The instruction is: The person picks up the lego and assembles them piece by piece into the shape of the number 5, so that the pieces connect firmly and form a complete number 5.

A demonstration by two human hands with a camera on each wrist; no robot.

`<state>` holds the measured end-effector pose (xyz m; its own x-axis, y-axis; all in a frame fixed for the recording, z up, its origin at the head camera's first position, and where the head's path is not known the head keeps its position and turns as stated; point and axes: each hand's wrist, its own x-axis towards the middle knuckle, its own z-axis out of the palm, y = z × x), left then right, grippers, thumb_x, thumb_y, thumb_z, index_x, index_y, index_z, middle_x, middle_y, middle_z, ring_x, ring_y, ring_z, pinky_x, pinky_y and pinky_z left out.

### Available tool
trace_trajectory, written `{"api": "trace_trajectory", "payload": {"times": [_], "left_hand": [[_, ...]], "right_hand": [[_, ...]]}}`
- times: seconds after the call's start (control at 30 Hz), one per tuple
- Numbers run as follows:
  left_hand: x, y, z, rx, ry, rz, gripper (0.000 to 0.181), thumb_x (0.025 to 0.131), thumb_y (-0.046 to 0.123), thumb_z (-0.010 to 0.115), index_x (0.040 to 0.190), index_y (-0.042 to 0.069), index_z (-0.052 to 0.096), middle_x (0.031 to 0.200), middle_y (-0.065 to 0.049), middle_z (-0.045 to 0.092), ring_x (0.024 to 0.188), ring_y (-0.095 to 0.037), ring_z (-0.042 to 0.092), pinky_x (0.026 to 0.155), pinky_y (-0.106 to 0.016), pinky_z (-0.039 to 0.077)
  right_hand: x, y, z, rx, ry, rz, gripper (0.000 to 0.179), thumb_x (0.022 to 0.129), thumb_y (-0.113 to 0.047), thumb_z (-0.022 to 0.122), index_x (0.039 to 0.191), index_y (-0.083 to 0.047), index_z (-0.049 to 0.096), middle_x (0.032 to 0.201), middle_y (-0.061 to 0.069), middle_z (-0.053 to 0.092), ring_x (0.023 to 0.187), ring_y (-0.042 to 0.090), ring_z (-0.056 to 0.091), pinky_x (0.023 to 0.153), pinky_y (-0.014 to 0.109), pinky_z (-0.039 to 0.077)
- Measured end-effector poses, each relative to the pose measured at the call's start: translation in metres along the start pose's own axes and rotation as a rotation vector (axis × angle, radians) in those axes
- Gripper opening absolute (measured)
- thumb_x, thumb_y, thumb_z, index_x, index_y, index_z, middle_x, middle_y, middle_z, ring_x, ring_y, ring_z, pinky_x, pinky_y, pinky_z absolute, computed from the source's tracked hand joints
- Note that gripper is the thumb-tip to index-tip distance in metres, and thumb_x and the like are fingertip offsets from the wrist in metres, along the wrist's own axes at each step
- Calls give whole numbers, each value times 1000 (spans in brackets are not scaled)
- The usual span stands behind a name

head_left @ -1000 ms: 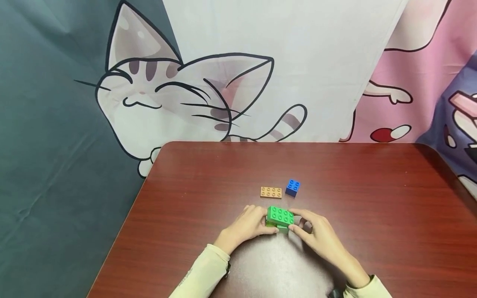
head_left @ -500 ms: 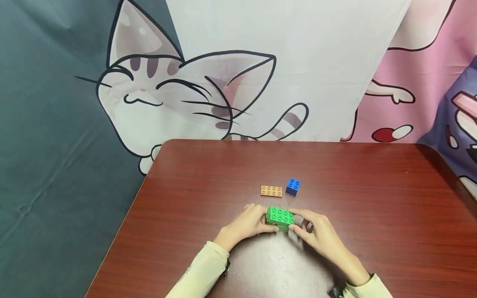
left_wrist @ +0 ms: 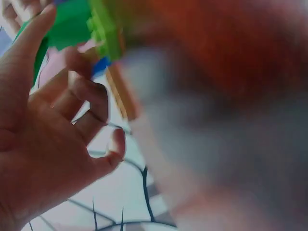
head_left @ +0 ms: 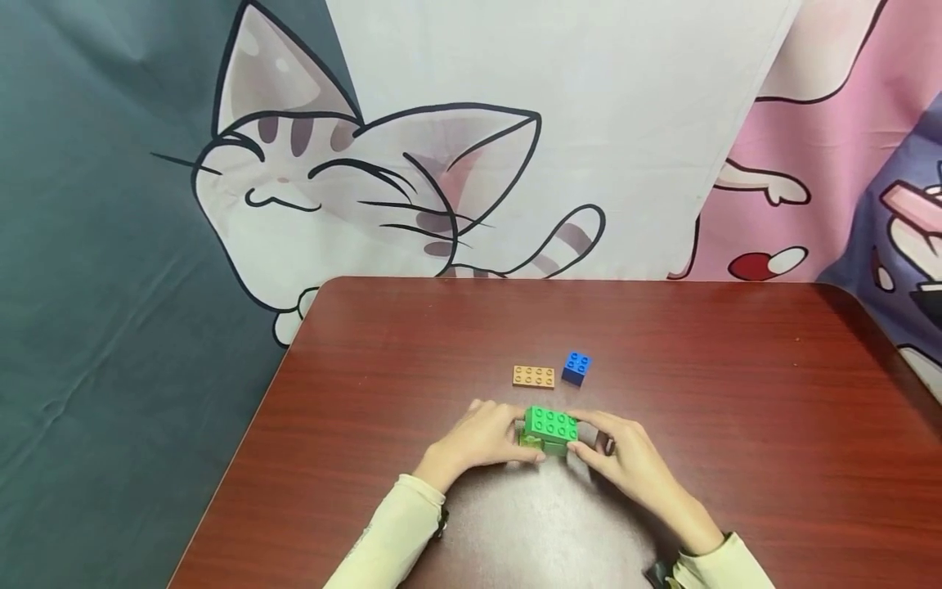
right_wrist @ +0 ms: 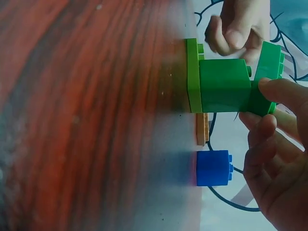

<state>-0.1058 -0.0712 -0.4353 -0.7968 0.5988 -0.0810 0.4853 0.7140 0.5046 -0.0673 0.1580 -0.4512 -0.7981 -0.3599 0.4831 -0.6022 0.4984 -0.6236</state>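
Note:
My right hand (head_left: 631, 460) pinches a green toy brick (head_left: 551, 424) with two rows of studs between thumb and fingers. In the right wrist view this brick tilts on top of a green block (right_wrist: 224, 85), which sits on a thin lime-green brick (right_wrist: 193, 77) on the table. At the stack's left side is my left hand (head_left: 474, 440), its thumb and fingers loosely curved about the bricks, with a small gap to them in the head view. The left wrist view shows the same lime-green brick (left_wrist: 108, 31) beyond its fingers, partly hidden and blurred.
A flat tan brick (head_left: 533, 377) and a small blue brick (head_left: 576, 368) lie side by side behind the stack. The brown wooden table (head_left: 368, 360) ends at a cloth backdrop (head_left: 625, 123) printed with cartoon cats.
My left hand has drawn slightly left, away from the stack, so more of the lime-green brick shows. My right hand keeps its pinch on the top green brick.

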Motion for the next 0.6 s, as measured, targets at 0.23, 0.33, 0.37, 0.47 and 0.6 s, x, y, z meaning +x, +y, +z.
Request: {"api": "trace_trajectory", "payload": {"times": [0.23,0.33,0.37,0.47,0.6], "left_hand": [[-11,1,-22,21,111,22,51,72,51,74,111,19,67,68,12,56,62,-3,49,70,-31,30],[-13,5,-25,-9,129,77,51,76,47,73,117,17,63,84,7,60,75,-8,54,73,-30,33],[-13,6,-25,-19,132,93,51,77,46,72,118,17,63,87,6,61,78,-10,55,74,-30,33],[-12,7,-23,-34,144,129,44,80,45,69,115,18,63,88,8,60,80,-11,54,75,-28,33],[-13,8,-20,-31,175,153,36,83,43,67,110,19,66,83,11,58,78,-9,52,74,-26,33]], "right_hand": [[-1,-1,0,-6,20,26,41,70,-3,79,108,-8,67,82,-2,63,48,-5,43,42,12,35],[0,-2,-1,-15,17,35,41,69,-3,79,108,-8,67,82,-2,63,48,-5,43,42,12,35],[0,-2,-1,-15,15,35,40,69,-3,79,108,-8,67,83,-2,64,48,-5,44,42,12,35],[0,-3,0,-11,8,42,40,70,-4,78,108,-7,67,85,-1,64,48,-5,44,41,12,34],[1,-4,0,-7,3,52,40,70,-4,79,108,-8,67,85,-2,64,48,-4,44,41,12,33]]}}
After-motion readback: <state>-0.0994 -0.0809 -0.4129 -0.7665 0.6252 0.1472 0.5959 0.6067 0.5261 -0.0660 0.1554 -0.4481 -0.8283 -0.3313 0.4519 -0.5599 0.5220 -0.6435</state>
